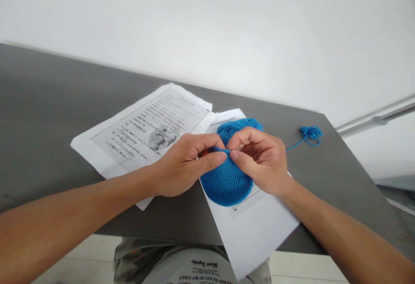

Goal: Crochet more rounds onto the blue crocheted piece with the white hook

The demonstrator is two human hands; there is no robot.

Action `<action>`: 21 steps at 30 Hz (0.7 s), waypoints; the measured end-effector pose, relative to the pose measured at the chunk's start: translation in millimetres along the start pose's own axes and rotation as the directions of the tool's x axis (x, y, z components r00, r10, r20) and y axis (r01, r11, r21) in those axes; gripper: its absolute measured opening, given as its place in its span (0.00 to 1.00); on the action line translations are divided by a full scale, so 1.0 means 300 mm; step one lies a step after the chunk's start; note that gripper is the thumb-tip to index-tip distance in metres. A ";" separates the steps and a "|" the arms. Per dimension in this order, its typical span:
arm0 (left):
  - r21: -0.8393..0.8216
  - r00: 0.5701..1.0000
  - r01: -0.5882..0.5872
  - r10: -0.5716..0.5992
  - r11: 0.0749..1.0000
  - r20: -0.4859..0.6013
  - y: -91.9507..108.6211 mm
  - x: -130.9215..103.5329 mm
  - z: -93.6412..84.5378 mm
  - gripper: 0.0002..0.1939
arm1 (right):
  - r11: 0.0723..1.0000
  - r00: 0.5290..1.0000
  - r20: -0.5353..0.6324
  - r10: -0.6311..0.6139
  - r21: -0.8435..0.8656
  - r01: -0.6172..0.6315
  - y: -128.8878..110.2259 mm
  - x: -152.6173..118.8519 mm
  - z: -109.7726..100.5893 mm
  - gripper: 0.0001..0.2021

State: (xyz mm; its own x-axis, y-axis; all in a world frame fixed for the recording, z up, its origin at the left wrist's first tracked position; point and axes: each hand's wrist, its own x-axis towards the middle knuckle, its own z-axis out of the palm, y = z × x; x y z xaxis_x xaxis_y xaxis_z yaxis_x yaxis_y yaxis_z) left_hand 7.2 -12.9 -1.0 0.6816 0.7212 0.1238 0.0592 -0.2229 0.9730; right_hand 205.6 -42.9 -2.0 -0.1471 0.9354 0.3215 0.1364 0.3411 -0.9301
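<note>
My left fingers (214,160) and right fingers (240,160) both pinch the disc (227,184) at its far edge, the rest's on my side, over the sheet (256,232) (kinda round, no long axis).

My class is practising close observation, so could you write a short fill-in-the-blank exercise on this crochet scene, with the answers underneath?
1. The round crocheted piece is coloured ____.
2. Counting the left hand and the right hand, the number of hands touching this piece is ____.
3. The small yarn tangle rests on the grey table, to the ____ of both hands.
4. The printed sheet showing a dark picture lies mostly to the ____ of the crocheted piece.

Missing words: blue; two; right; left.
</note>
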 end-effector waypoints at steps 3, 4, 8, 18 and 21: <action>0.018 1.000 -0.004 0.004 1.000 0.003 -0.003 0.002 0.000 0.15 | 1.000 1.000 0.004 -0.002 -0.018 0.002 -0.002 0.002 -0.001 0.03; 0.020 1.000 -0.005 0.005 1.000 0.005 -0.004 0.002 0.000 0.15 | 1.000 1.000 0.003 -0.005 -0.023 0.005 -0.003 0.002 -0.001 0.03; 0.028 1.000 -0.003 0.003 1.000 0.006 -0.003 0.002 0.003 0.15 | 1.000 1.000 0.001 -0.004 -0.021 0.004 -0.007 0.002 0.002 0.03; 0.050 1.000 -0.009 0.008 0.999 0.013 -0.002 0.002 -0.001 0.15 | 0.999 1.000 0.014 -0.011 -0.033 0.011 0.011 -0.003 -0.006 0.02; 0.050 1.000 -0.012 0.011 0.999 0.017 -0.002 0.001 0.002 0.15 | 0.999 1.000 0.014 -0.020 -0.042 0.021 0.007 0.000 -0.005 0.03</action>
State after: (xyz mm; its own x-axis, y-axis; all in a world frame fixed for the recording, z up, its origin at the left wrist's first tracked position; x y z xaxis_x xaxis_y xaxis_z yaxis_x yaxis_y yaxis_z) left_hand 7.8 -13.0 -1.7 0.6945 0.7074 0.1316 0.0872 -0.2643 0.9605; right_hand 207.5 -42.1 -3.7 -0.1633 0.9269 0.3378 0.1748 0.3642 -0.9148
